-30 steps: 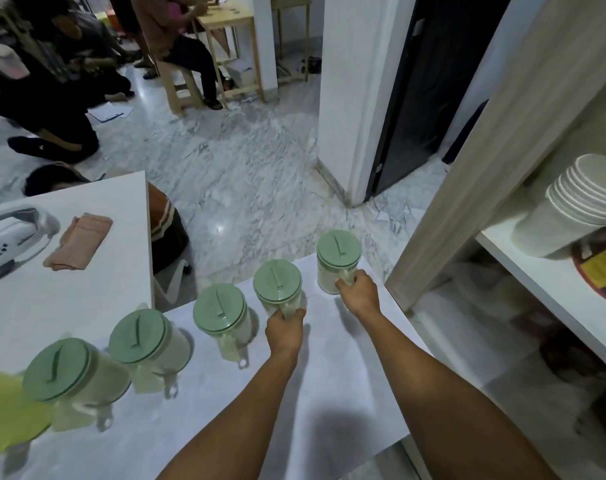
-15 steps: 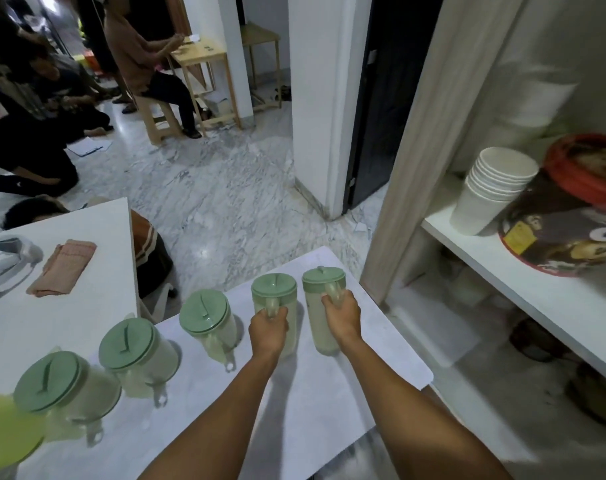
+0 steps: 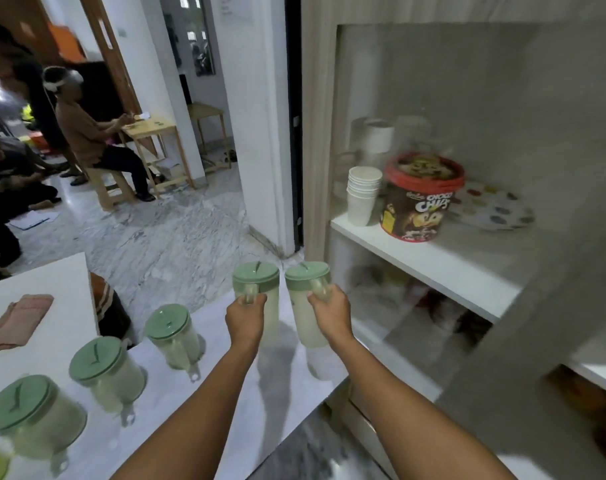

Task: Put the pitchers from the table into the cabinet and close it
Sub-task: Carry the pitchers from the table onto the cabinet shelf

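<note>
My left hand (image 3: 245, 315) grips the handle of a pale pitcher with a green lid (image 3: 256, 276), held above the white table (image 3: 246, 403). My right hand (image 3: 329, 311) grips the handle of a second green-lidded pitcher (image 3: 306, 271) just beside it, near the table's right end. Three more green-lidded pitchers stand on the table: one (image 3: 171, 332), another (image 3: 102, 368) and the nearest (image 3: 28, 415) at far left. The open cabinet (image 3: 429, 261) with white shelves is to the right of both held pitchers.
On the cabinet's middle shelf stand a stack of white paper cups (image 3: 363, 195), a red-lidded chocolate tub (image 3: 419, 199) and a dotted plate (image 3: 491, 207). A pink cloth (image 3: 16, 322) lies on a second white table. People sit at the back left on the marble floor.
Both hands have lifted their pitchers off the table and carried them up and to the right toward the cabinet. The view has swung right, showing more of the shelves.
</note>
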